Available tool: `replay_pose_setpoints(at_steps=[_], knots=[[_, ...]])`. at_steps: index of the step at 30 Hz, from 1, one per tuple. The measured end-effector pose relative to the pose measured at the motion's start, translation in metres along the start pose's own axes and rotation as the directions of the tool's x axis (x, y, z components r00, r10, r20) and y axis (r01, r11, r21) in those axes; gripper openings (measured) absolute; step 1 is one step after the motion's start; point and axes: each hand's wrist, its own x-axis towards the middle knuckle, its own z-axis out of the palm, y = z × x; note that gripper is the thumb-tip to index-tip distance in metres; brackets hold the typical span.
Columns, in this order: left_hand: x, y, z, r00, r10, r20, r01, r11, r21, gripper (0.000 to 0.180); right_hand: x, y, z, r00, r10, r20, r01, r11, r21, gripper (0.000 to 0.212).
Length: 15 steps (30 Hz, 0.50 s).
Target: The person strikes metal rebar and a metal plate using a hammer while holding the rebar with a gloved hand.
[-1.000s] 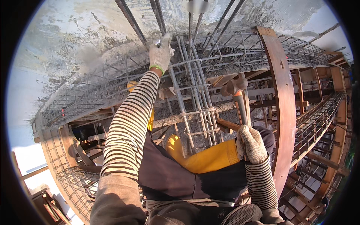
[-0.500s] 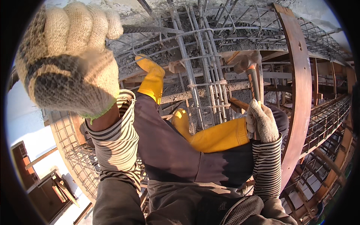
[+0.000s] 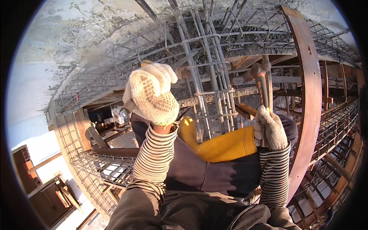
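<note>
My left hand, in a white knitted glove, is raised in front of my knee and closed around a steel bar. The bar slants, one end past the fingers toward the rebar column, the other showing at the wrist side. On the right, my gloved right hand grips a hammer by its dark and orange handle, the head up and away from me. That hand rests by my bent leg, above a yellow rubber boot. Ahead stands a bundle of tied vertical rebar.
A long wooden plank runs along my right side. Rebar cages lie right and left, over timber framing with gaps beneath. Rough concrete fills the far left. Loose wood pieces lie low at the left.
My left hand has moved down and right from the upper left, with the steel bar in it, now tilted. The right hand keeps the hammer in nearly the same place.
</note>
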Motion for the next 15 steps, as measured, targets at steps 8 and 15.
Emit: replay_pose_setpoints(at_steps=[8,15], knots=[[-0.068,-0.097,-0.029,0.998,0.028,-0.058,0.006,0.855,0.518,0.05,0.001,-0.002,0.005,1.0,-0.012,-0.008,0.011,0.999,-0.043,0.028],[-0.062,-0.113,-0.029,0.999,-0.006,-0.048,0.035,0.788,0.615,0.03,0.005,0.002,-0.002,1.0,0.009,-0.002,-0.009,1.0,-0.013,0.025]])
